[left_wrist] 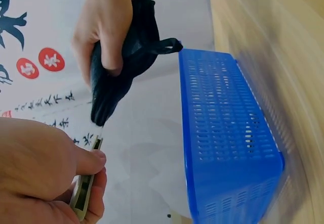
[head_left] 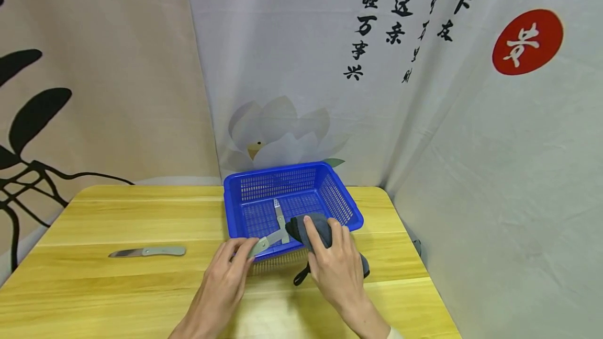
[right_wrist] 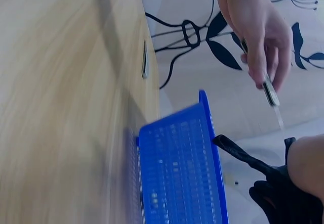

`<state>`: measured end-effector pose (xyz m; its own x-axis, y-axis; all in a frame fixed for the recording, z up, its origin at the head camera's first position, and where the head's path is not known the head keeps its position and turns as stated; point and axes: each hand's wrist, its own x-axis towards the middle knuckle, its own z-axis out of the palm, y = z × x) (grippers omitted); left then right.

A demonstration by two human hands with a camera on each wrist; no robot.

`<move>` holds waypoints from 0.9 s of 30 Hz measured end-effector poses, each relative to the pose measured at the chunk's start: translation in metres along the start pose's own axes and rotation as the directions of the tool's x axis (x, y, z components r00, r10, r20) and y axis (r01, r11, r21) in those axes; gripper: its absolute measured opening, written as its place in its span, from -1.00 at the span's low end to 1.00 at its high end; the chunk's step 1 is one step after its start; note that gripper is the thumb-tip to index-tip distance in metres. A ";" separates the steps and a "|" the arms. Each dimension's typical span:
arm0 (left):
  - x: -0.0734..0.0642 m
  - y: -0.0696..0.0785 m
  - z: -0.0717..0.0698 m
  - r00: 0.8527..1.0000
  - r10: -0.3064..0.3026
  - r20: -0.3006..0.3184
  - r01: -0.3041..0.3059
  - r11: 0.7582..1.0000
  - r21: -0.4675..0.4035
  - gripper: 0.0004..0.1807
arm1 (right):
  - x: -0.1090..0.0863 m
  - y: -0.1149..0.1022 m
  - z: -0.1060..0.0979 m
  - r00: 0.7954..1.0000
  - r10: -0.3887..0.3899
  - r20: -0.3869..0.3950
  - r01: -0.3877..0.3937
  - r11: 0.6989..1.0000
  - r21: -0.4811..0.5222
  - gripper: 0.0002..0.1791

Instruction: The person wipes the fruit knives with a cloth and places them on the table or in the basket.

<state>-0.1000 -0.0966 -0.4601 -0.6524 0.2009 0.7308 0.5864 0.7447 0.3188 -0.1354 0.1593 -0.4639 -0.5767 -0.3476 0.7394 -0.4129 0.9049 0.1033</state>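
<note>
My left hand (head_left: 223, 273) pinches the pale green handle of a folding knife (head_left: 259, 246), its blade out over the front rim of the blue basket (head_left: 245, 182). My right hand (head_left: 336, 266) grips a bunched dark grey cloth (head_left: 320, 224) with black edging and a hanging loop. The blade's far end meets the cloth's black edge; whether the cloth wraps the tip is hard to tell. Inside the basket lies a second knife (head_left: 280, 216), partly behind the held blade. In the left wrist view the held knife's handle (left_wrist: 82, 193) shows between thumb and fingers.
To the left, another unfolded knife (head_left: 164, 251) with a pale green handle lies on the wooden table (head_left: 94, 297). The basket stands near the table's back edge, before a printed curtain (head_left: 292, 56). A further curtain (head_left: 494, 171) hangs along the right side.
</note>
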 end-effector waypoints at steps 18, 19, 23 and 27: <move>0.006 0.004 0.005 1.000 -0.007 -0.029 0.006 1.000 -0.031 -0.51 | -0.003 -0.027 -0.017 0.979 -0.177 -0.097 0.185 0.980 0.076 -0.42; 0.006 0.004 0.006 1.000 -0.008 -0.027 0.007 0.999 -0.034 -0.50 | -0.003 -0.030 -0.017 0.978 -0.187 -0.092 0.194 0.979 0.070 -0.44; 0.006 0.006 0.007 1.000 -0.001 -0.026 0.001 0.999 -0.035 -0.45 | -0.004 -0.035 -0.016 0.976 -0.206 -0.065 0.210 0.976 0.057 -0.48; 0.007 0.005 0.007 1.000 0.010 -0.029 -0.011 0.999 -0.039 -0.46 | -0.004 -0.035 -0.016 0.981 -0.192 -0.040 0.194 0.980 0.048 -0.46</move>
<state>-0.1045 -0.0867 -0.4578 -0.6324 0.1896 0.7510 0.6116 0.7172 0.3340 -0.1073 0.1329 -0.4602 -0.4577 -0.5046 0.7320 -0.5501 0.8075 0.2127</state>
